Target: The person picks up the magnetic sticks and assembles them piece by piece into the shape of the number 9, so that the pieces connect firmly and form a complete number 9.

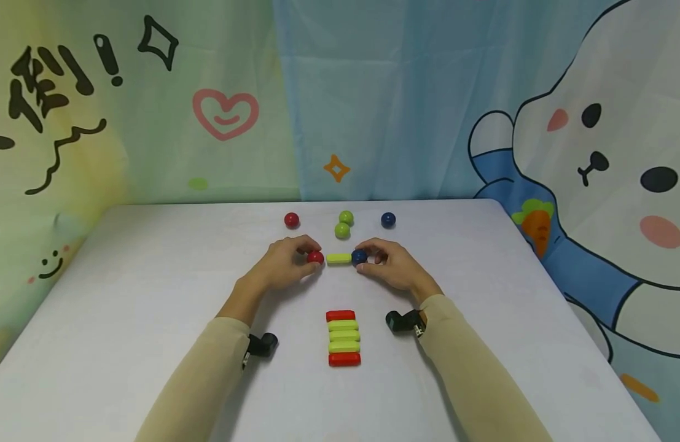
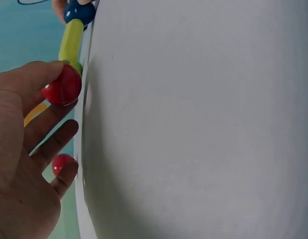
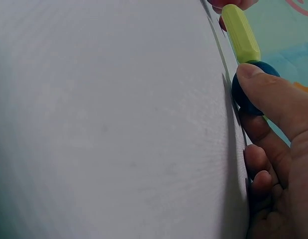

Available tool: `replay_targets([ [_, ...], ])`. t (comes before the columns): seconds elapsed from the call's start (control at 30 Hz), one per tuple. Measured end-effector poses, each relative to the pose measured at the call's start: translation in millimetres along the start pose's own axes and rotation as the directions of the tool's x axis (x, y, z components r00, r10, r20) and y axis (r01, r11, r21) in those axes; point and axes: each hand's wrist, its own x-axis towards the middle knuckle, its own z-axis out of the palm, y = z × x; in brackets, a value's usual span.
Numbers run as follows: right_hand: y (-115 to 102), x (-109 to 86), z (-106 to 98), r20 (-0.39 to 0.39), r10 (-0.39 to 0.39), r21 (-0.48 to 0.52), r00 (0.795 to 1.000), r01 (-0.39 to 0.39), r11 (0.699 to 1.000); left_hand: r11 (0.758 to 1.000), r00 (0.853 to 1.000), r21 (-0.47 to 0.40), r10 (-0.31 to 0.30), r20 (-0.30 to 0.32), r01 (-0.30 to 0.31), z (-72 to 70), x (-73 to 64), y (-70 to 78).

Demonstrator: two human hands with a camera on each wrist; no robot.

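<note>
My left hand [image 1: 284, 263] pinches a red ball [image 1: 316, 258] between thumb and fingertips. Across from it, my right hand [image 1: 395, 264] grips a dark blue ball [image 1: 359, 257]. Between the two balls lies a yellow-green rod [image 1: 338, 259], its right end against the blue ball. The rod's left end is right by the red ball, with a narrow gap showing in the head view. In the right wrist view the rod [image 3: 241, 35] points straight out from the blue ball [image 3: 248, 92], under my thumb. The left wrist view shows the red ball [image 2: 63, 85] held near the rod's end.
Toward the back of the white table [image 1: 152, 276] sit another red ball [image 1: 292, 220], two green balls [image 1: 342, 231] and another blue ball [image 1: 388, 220]. Nearer me, between my forearms, several rods lie in a column, with a red rod [image 1: 344, 359] at each end and yellow-green rods [image 1: 344, 336] between.
</note>
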Motion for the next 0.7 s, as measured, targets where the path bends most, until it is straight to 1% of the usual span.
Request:
replay_targets([
  [0.13, 0.5, 0.5, -0.3, 0.002, -0.004, -0.001, 1.0, 0.004, 1.0, 0.999, 1.0, -0.033, 0.01, 0.01, -0.01, 0.3, 0.7, 2.8],
  [0.27, 0.2, 0.6, 0.3, 0.005, 0.003, 0.008, 1.0, -0.003, 1.0, 0.999, 1.0, -0.041, 0.005, 0.014, -0.005, 1.2, 1.1, 3.1],
  [0.47, 2.7, 0.4, 2.4, 0.0, 0.001, 0.0, 1.0, -0.001, 1.0, 0.999, 1.0, -0.035, -0.008, 0.011, 0.008, 3.1, 0.9, 0.9],
  [0.7, 2.7, 1.7, 2.2, -0.008, -0.014, -0.01, 1.0, 0.014, 1.0, 0.996, 1.0, -0.088, -0.007, -0.012, 0.006, 6.9, 2.0, -3.2],
])
